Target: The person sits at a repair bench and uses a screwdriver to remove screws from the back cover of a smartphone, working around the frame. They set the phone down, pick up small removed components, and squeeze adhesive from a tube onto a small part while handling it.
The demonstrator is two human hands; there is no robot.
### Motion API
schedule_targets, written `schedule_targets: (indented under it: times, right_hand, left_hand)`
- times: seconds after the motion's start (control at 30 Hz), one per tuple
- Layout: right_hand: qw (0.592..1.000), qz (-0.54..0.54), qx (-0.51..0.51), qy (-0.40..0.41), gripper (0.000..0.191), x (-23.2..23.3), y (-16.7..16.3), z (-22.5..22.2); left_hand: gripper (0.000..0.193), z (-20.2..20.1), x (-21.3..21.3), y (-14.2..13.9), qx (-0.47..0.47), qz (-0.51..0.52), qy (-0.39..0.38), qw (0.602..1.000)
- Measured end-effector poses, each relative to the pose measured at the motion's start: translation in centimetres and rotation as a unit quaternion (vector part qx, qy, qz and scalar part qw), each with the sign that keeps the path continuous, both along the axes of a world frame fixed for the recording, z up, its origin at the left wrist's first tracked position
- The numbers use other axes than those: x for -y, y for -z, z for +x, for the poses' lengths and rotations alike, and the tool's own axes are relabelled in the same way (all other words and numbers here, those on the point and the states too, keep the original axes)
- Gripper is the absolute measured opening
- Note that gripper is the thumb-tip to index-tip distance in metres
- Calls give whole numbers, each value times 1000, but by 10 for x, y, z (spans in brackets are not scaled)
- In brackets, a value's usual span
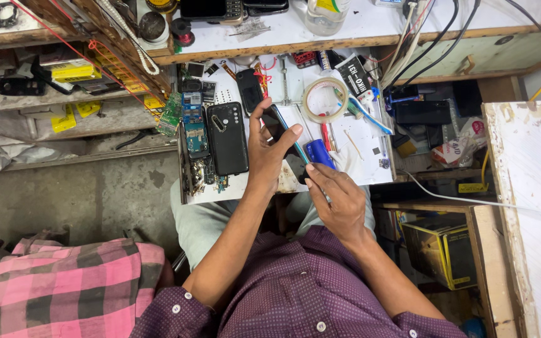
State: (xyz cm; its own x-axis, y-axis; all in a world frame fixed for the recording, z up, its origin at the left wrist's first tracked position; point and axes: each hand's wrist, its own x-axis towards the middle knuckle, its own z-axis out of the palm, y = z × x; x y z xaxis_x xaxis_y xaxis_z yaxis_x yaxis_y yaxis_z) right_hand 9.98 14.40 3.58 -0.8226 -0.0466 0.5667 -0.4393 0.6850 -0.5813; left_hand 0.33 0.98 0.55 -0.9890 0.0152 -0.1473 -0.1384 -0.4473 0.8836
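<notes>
Head view, looking straight down at a cluttered repair bench.

Left hand (pixel 269 150): wrapped around a dark phone (pixel 286 143), fingers curled over its far long edge, thumb on the near side. The phone is tilted on edge, raised off the white work board (pixel 358 141), screen side facing right. Its upper end sticks out past the fingers; its lower end runs down toward the right hand.

Right hand (pixel 339 197): fingers bunched, fingertips (pixel 311 183) pressed to the lower edge of the phone, where a thin blue-green rim shows. Cannot tell whether a small tool is pinched between the fingertips; the grip looks closed against the phone itself.

Around the hands:
- Black phone back cover (pixel 226 138), lying flat just left of the left hand.
- Green and blue circuit boards (pixel 192 122), in a row left of the cover.
- Roll of clear tape (pixel 325 100), on the board beyond the phone, apart from it.
- Blue cylinder (pixel 318 153), just right of the phone, near the right fingertips.
- Toothbrush (pixel 364 112), right of the tape.

Lower left: someone's pink checked sleeve (pixel 64 288), well apart from the work.
</notes>
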Motion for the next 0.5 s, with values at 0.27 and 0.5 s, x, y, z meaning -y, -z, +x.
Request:
schedule_targets:
  times: [0.27, 0.5]
  right_hand:
    - [998, 60, 6, 15, 38, 3, -5, -4]
    - [979, -143, 145, 30, 37, 11, 1, 1]
  left_hand:
    - [76, 3, -2, 5, -24, 10, 0, 1000]
    - [71, 3, 1, 14, 38, 151, 21, 988]
